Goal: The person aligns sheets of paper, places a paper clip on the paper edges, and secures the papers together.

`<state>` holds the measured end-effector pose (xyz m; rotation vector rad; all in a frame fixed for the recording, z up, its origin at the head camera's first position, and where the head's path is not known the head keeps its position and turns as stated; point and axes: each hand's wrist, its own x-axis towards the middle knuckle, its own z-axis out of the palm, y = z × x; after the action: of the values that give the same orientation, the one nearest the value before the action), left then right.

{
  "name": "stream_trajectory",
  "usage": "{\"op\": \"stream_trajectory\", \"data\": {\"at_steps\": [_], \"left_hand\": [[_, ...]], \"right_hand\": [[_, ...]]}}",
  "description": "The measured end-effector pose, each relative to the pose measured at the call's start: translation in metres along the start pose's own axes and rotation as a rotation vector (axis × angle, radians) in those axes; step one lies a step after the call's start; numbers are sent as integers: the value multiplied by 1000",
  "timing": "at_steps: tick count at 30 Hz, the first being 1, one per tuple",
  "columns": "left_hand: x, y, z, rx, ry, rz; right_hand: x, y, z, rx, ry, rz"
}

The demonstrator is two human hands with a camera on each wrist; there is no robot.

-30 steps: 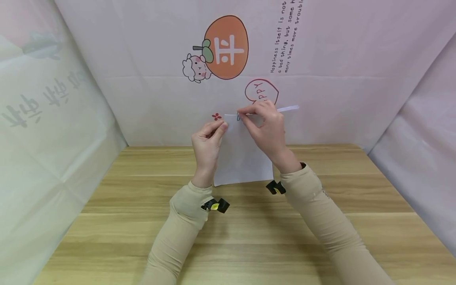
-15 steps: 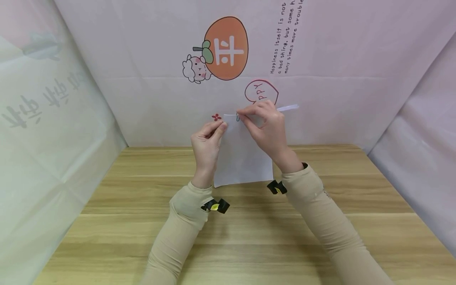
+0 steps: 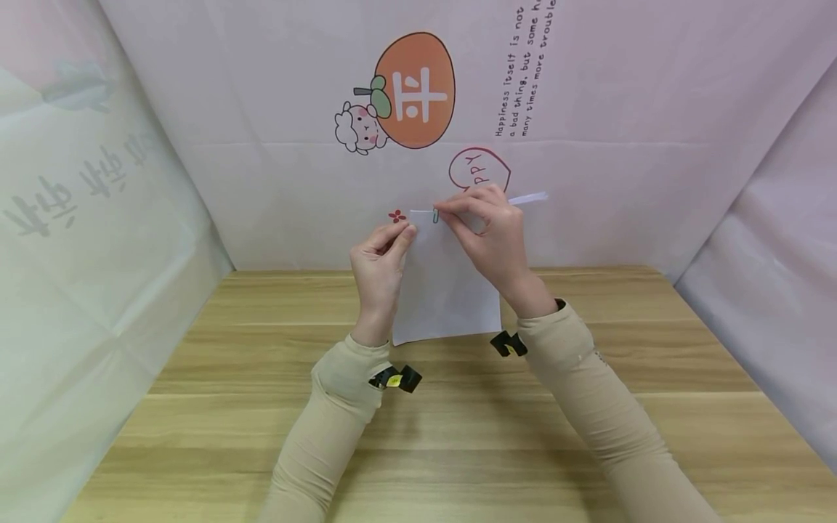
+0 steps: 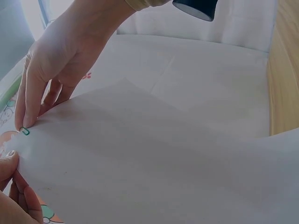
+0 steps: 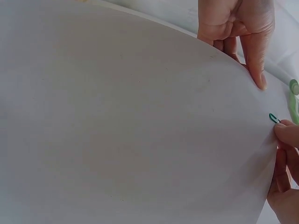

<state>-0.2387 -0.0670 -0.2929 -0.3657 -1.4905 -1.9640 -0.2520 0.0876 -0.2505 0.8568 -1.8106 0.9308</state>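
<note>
A white sheet of paper (image 3: pixel 451 290) stands tilted up above the table in the head view. My left hand (image 3: pixel 379 265) pinches its upper left corner between thumb and fingers. On the top edge sits a small green paper clip (image 3: pixel 435 216), its loop lying over the near face of the sheet. Thumb and index finger of my right hand (image 3: pixel 493 232) pinch the clip's upper end. In the right wrist view the clip (image 5: pixel 274 118) pokes out past the right thumb tip. The left wrist view shows the same clip (image 4: pixel 25 131) beneath the right fingertips.
The wooden table (image 3: pixel 418 450) spreads beneath both forearms. Behind it rises a white cloth backdrop (image 3: pixel 294 196) printed with an orange fruit, a heart and lettering. A white strip (image 3: pixel 528 197) sticks out beyond the right hand. Small black cameras (image 3: pixel 408 378) hang at the wrists.
The paper clip has turned a little more upright at the sheet's top edge and shows more plainly. Both hands keep nearly the same places and grips.
</note>
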Motion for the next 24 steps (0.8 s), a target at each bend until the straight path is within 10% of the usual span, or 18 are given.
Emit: {"op": "stream_trajectory", "data": {"at_steps": [24], "left_hand": [[-1,1,0,-37,-9,-16]], "right_hand": [[0,1,-2,24,-12,-11]]}}
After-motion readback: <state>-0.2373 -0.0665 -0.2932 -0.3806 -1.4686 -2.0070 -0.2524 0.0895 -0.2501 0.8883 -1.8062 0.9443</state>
